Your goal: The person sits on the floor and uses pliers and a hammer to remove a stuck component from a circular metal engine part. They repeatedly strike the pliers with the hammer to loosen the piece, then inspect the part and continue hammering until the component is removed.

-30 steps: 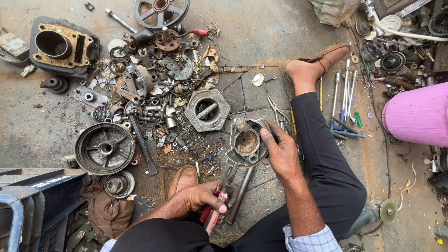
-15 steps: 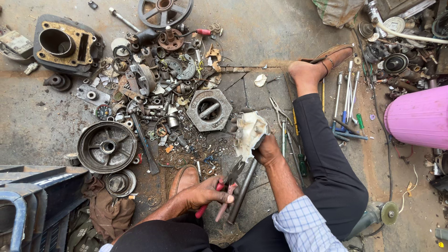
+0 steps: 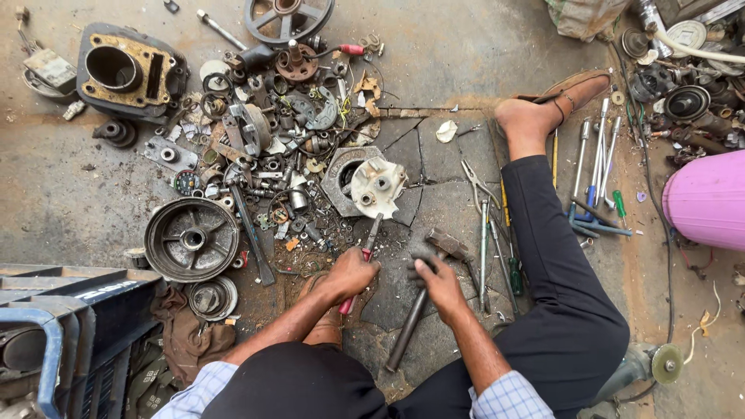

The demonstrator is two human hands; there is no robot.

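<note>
On the cracked floor (image 3: 434, 167) near the knees: left hand (image 3: 351, 273) gripping red-handled screwdriver (image 3: 365, 254) pointing at pale metal part (image 3: 377, 186); right hand (image 3: 436, 281) wrapped around hammer (image 3: 423, 299), just right of it.

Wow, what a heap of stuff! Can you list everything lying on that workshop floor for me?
Engine cylinder block: one, dark with tan face, top left.
Spoked wheel: one, grey, top centre.
Brake drum: one, grey, left of centre.
Pale housing part: one, whitish, centre.
Small metal scrap: many, grey and rusty, upper centre.
Wrenches: several, silver, right of the leg.
Pink tub: one, right edge.
Blue crate: one, bottom left.
Hammer: one, dark, in right hand.
Red-handled tool: one, in left hand.
</note>
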